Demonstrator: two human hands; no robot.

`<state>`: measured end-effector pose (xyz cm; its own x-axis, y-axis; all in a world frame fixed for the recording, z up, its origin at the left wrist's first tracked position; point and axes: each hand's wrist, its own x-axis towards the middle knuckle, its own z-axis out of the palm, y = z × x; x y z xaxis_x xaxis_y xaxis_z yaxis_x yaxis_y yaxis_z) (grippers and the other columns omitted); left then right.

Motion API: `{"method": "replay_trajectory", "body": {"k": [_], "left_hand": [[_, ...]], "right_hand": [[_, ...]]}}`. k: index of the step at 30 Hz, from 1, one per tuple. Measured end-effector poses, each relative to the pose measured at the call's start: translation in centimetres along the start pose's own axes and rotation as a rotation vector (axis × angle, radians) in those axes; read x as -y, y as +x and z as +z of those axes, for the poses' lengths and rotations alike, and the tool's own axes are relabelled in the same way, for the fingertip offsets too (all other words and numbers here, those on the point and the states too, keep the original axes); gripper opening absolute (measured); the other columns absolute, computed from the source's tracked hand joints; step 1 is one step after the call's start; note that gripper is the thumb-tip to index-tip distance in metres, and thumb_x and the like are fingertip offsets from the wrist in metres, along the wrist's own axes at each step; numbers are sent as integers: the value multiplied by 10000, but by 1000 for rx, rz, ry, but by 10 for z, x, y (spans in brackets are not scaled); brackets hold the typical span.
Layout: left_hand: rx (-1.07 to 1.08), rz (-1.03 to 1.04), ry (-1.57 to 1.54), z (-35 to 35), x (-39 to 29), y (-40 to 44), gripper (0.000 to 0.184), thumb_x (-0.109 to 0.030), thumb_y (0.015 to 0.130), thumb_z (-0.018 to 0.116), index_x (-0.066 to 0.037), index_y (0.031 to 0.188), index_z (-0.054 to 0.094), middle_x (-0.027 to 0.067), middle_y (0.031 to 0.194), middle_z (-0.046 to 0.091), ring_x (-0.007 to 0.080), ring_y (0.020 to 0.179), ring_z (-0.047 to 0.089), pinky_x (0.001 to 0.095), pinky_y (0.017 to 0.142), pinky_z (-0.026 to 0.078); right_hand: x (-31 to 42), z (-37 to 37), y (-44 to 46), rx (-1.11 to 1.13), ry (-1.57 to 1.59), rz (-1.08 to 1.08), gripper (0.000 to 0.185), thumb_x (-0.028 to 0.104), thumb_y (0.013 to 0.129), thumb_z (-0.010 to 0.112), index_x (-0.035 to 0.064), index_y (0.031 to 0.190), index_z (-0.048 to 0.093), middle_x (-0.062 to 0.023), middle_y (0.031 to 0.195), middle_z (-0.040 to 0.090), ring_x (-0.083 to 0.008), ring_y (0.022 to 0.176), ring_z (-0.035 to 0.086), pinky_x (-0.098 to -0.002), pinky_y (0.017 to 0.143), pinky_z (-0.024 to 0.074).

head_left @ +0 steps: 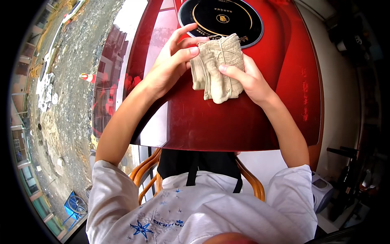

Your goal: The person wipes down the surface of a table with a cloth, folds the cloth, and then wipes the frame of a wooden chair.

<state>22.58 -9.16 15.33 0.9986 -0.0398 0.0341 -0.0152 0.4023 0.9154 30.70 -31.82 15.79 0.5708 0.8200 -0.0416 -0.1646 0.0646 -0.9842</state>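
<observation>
Cloth bundle (212,70) sits pinched in my right hand (252,82), thumb in front. My left hand (168,63) has fingers spread by its edge. Firm right thumb should stop slips.

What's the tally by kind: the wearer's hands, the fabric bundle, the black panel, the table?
Bare hands: 2 (left hand, right hand)
Cream knitted fabric bundle: 1 (number of pieces in it unclear)
Round black panel with gold ring: 1
Glossy red table: 1
Total: 5
</observation>
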Motion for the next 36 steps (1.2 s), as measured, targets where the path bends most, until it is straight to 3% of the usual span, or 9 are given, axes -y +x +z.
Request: {"method": "replay_trajectory", "body": {"k": [2, 6, 11, 16, 21, 26, 28, 32, 36], "left_hand": [[-75, 22, 102, -5, 3, 5, 842, -318, 942, 769, -83, 1620, 329, 149, 1459, 583, 238, 1340, 570, 424, 1190, 399], [133, -111, 84, 4, 2, 1, 960, -467, 876, 813, -32, 1607, 368, 162, 1499, 539, 238, 1383, 536, 405, 1181, 415], [68, -77, 230, 8, -9, 2, 911, -143, 864, 862, -32, 1612, 353, 168, 1512, 535, 250, 1418, 516, 395, 1196, 407], [46, 174, 413, 13, 5, 2, 913, -104, 856, 889, -32, 1597, 360, 160, 1528, 523, 247, 1433, 502, 397, 1216, 397], [23, 34, 228, 13, -3, 1, 648, -73, 1003, 710, -23, 1565, 391, 132, 1485, 573, 211, 1392, 544, 368, 1188, 423], [17, 7, 128, 13, -1, 0, 581, -84, 1031, 656, -31, 1550, 402, 112, 1447, 591, 197, 1347, 577, 376, 1136, 477], [-23, -35, 73, 11, -3, 0, 585, -87, 1018, 662, -38, 1543, 408, 109, 1426, 600, 196, 1326, 590, 383, 1116, 496], [-76, -91, -4, 2, -2, 2, 612, -188, 975, 706, -57, 1510, 438, 99, 1398, 612, 202, 1287, 615, 395, 1095, 511], [-70, -125, -78, -2, -3, 5, 589, -315, 966, 732, -59, 1447, 509, 89, 1369, 638, 195, 1275, 629, 386, 1101, 505]], "right_hand": [[0, -1, 1, -58, 35, -39, 535, 175, 1004, 668, -44, 1455, 483, -130, 1346, 630, -188, 1236, 615, -362, 1071, 494], [-2, -1, -1, -111, 56, -124, 533, 236, 1030, 601, -37, 1469, 474, -145, 1409, 611, -208, 1320, 583, -381, 1142, 444], [1, 7, -1, -137, 36, -65, 479, 204, 1086, 530, -20, 1502, 451, -127, 1441, 589, -200, 1350, 554, -367, 1165, 418], [-4, 10, 3, -167, -30, -164, 446, 214, 1132, 489, -24, 1506, 447, -121, 1435, 593, -177, 1324, 572, -350, 1134, 455], [-1, 8, 2, -182, -68, -143, 442, 225, 1131, 488, -36, 1488, 470, -134, 1433, 593, -173, 1311, 576, -343, 1130, 455], [10, 12, -1, -240, -132, -298, 458, 241, 1078, 518, -45, 1436, 510, -145, 1402, 602, -187, 1296, 562, -353, 1112, 446], [5, 2, 3, -336, -167, -378, 463, 224, 1038, 513, -34, 1422, 524, -140, 1368, 611, -202, 1273, 562, -352, 1075, 450], [7, -27, 4, -599, -148, -394, 336, 80, 989, 537, 17, 1316, 571, -71, 1131, 653, -105, 910, 625, -276, 829, 494], [3, -30, 6, -578, -144, -441, 347, -49, 946, 542, 19, 1284, 570, -25, 1033, 598, -72, 848, 573, -221, 767, 486]]}}
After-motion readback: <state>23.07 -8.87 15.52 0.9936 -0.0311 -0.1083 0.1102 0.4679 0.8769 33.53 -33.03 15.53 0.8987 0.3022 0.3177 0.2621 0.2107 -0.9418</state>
